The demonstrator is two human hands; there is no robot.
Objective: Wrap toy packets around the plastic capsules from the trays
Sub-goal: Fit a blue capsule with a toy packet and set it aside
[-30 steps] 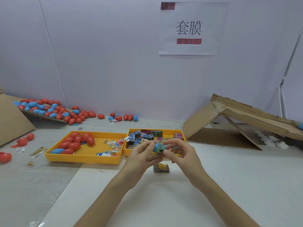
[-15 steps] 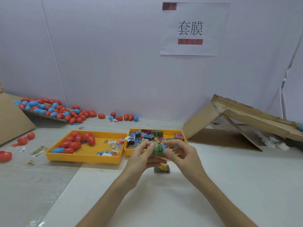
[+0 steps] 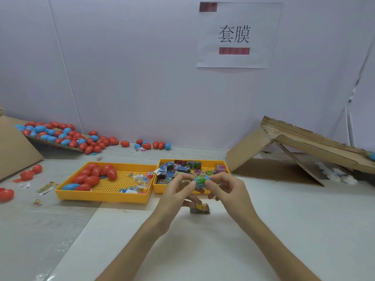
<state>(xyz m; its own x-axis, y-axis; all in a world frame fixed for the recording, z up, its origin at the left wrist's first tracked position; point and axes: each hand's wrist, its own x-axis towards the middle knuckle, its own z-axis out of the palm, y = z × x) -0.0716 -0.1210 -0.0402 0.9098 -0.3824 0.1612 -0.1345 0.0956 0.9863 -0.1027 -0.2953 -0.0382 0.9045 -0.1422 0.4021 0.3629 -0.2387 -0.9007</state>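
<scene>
- The worktop was a pale grey table, with a white sheet laid over its near middle and right part.
- A plain lilac-white wall closed off the back; a paper sign with two printed characters and red bars hung on it.
- Above the white sheet, just in front of the trays, the left hand and right hand met, fingertips curled and pinching a blue capsule from either end; a printed green toy packet was round its middle.
- A flattened packet lay on the sheet beneath the hands.
- The left tray, yellow, held red capsules and one blue one at its left end and small loose toys at its right end.
- The right tray, touching it, was heaped with folded packets.
- Against the back left, a heap of capsules, red and blue, spilled off a cardboard slope along the foot of the wall.
- A folded cardboard ramp stood at the right, with white scraps beneath it.
</scene>
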